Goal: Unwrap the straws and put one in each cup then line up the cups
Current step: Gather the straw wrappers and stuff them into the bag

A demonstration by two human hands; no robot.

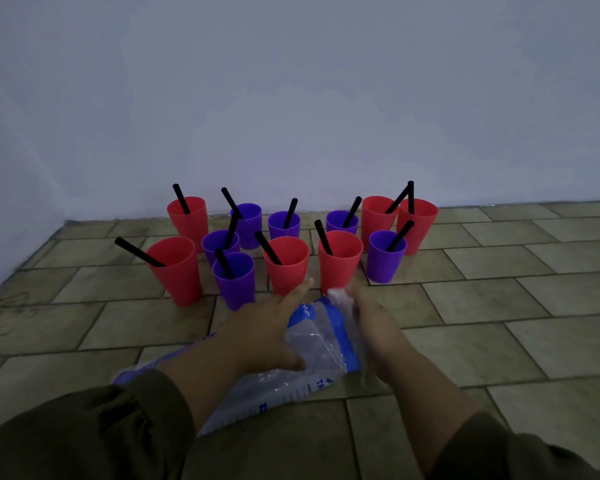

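Cups: twelve red and purple cups stand clustered mid-frame on the tiled floor, below the wall.
Straws: a black straw leans in each cup.
Left hand: left hand reaches forward, fingers straight, its fingertip by the centre red cup's base; contact unclear.
Right hand: right hand has its fingers curled round the bunched top of the plastic bag.
Bag: clear with blue print, lower centre, under both hands.

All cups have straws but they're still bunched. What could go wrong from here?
The left hand reaches straight fingers toward the middle red cup; in this crowd a nudge could topple the front purple cup. The straw in the front-left red cup leans far out and may fall when slid. The plastic bag the right hand grips could brush the nearest red cup.
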